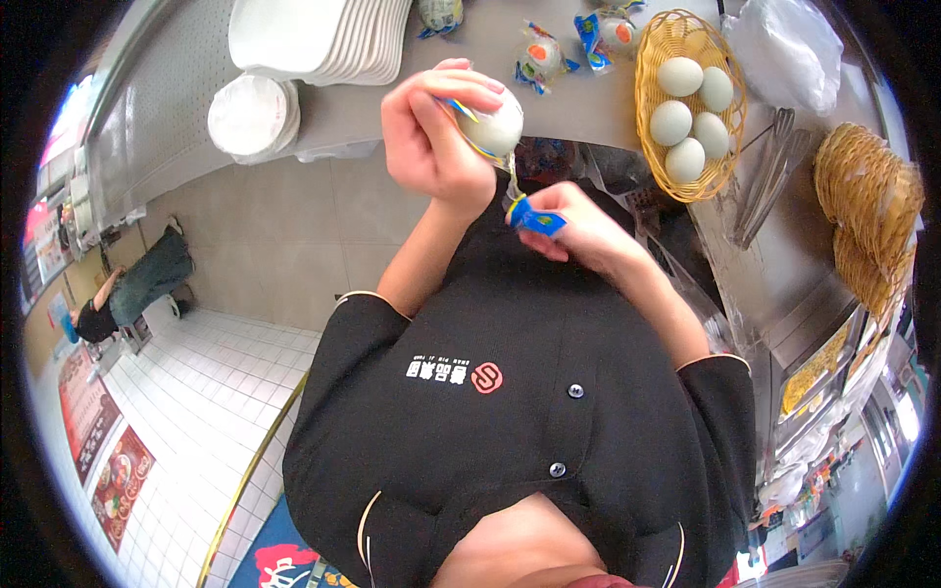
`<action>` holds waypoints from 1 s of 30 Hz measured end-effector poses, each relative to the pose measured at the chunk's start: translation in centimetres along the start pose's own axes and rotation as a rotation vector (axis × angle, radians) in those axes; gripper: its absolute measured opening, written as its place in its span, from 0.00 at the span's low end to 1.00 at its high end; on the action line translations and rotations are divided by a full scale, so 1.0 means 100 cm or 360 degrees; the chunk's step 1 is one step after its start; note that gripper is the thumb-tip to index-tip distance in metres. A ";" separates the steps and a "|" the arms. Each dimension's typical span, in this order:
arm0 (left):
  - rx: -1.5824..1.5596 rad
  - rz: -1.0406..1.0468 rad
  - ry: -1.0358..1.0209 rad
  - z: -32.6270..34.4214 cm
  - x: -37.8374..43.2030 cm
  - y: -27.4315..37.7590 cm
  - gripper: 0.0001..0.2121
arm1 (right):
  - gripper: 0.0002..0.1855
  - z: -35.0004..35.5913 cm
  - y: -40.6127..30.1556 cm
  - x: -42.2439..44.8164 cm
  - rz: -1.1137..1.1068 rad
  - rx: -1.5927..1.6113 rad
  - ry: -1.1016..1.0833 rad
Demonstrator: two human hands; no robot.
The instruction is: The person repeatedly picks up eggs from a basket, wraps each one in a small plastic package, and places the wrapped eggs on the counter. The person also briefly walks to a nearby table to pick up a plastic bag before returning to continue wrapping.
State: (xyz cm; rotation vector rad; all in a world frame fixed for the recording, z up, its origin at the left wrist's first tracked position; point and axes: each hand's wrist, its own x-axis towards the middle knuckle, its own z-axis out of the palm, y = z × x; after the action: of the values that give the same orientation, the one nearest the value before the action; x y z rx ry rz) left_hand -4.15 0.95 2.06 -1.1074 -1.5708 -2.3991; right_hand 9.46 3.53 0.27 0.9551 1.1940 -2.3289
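My left hand (437,140) is closed around a pale egg (494,126) partly covered by clear plastic wrapper with blue and yellow edging. Below the egg, my right hand (577,224) pinches the blue printed end of the wrapper (538,217). A twisted clear strip (512,176) stretches between that end and the egg. To the right stands an oval wicker basket (645,110) with several pale, unwrapped eggs (670,123). Beyond my hands, a wrapped egg with an orange mark (540,57) lies on the counter (478,44), near another wrapped egg (616,33).
Stacked white trays (316,37) and white round lids or bowls (250,117) sit at the counter's left. Metal tongs (764,176), a clear plastic bag (786,55) and stacked woven baskets (867,198) are at right. A person (136,287) is farther off at left.
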 end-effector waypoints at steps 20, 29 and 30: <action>-0.0369 -0.1674 -0.1390 0.028 -0.029 -0.007 0.27 | 0.14 -0.053 -0.010 -0.030 -0.1355 0.1173 0.0684; -0.0373 -0.1988 -0.1581 0.038 -0.034 -0.009 0.20 | 0.16 -0.064 -0.007 -0.047 -0.1425 0.0982 0.1132; -0.0327 -0.2051 -0.1650 0.038 -0.033 -0.010 0.21 | 0.16 -0.065 -0.006 -0.048 -0.1457 0.0949 0.1165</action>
State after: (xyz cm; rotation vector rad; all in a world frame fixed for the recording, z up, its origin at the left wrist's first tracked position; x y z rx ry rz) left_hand -0.10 3.50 0.19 -2.0170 -3.1930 -2.7455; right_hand 15.13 9.19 1.32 1.8945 1.4085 -3.3135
